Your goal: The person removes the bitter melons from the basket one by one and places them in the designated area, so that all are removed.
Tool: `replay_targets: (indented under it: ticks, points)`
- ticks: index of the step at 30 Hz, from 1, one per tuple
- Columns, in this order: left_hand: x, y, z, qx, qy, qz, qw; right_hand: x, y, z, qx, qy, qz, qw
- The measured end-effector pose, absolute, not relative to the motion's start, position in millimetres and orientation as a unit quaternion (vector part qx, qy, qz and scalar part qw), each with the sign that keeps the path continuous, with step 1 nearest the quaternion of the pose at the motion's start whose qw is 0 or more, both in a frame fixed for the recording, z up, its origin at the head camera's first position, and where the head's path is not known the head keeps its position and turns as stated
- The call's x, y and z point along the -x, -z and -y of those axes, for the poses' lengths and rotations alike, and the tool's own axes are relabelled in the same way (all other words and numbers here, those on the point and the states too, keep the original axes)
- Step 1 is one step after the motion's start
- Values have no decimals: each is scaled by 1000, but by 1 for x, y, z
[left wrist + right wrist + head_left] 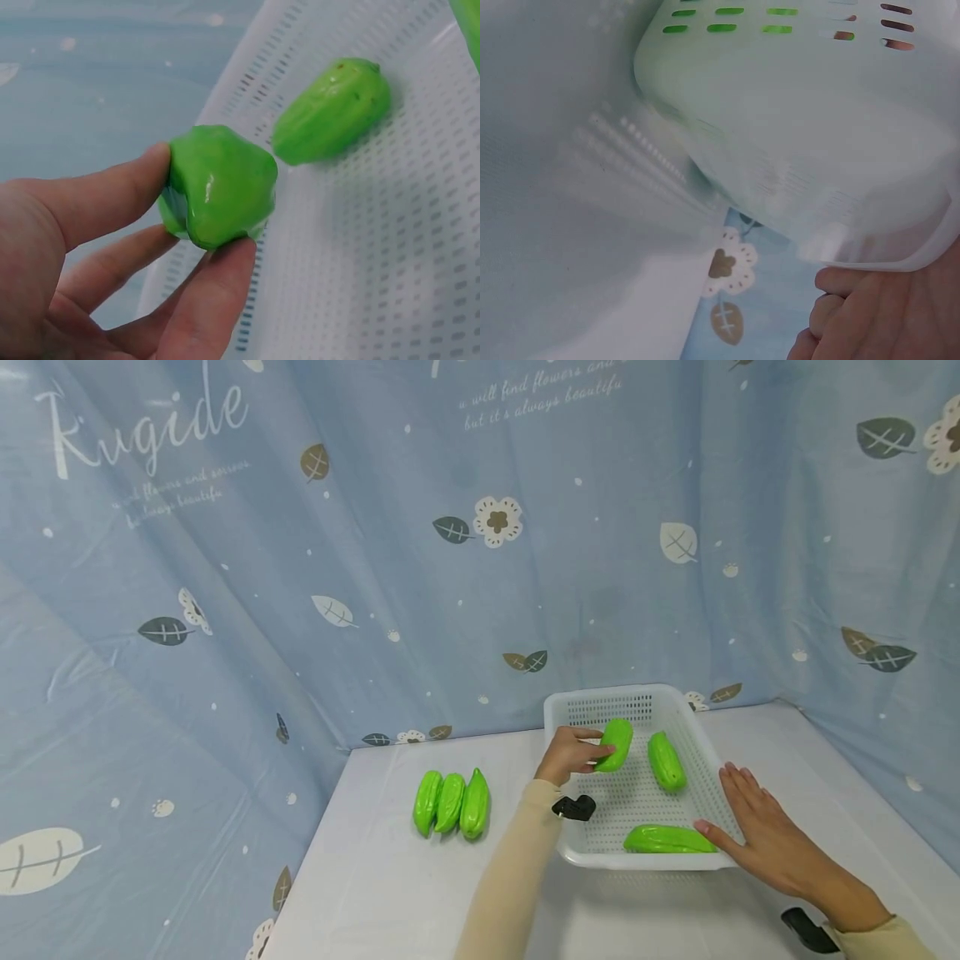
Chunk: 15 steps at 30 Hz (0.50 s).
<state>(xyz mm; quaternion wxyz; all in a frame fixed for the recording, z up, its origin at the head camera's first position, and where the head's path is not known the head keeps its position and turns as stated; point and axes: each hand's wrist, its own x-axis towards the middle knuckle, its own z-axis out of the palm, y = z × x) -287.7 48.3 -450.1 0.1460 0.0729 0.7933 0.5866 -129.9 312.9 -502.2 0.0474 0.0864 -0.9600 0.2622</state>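
My left hand point(567, 754) pinches a glossy green ridged fruit point(617, 744) between thumb and fingers, over the left side of a white plastic basket point(637, 862). In the left wrist view its lobed end point(225, 187) faces the camera. Two more such fruits lie inside the basket: one upright in the picture point(666, 763) toward the back right, another lying crosswise point(667, 839) along the near wall. My right hand point(776, 839) rests at the basket's right rim, fingers straight along the outside and thumb over the near corner. From the right wrist, fingers point(870, 315) show beside the rim.
Left of the basket, three similar green fruits point(450, 803) lie side by side on the white tabletop point(360, 877). A blue curtain point(420, 577) printed with leaves and flowers hangs behind and around the table. Black straps sit on both wrists.
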Motion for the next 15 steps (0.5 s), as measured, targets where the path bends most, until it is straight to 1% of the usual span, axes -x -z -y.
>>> replay_targets:
  ticks: [6, 15]
  points:
    - [287, 450, -40, -88, -605, -776, 157, 129, 501, -312, -88, -252, 963, 48]
    - [288, 451, -30, -86, -615, -766, 162, 129, 500, -313, -95, -235, 966, 56]
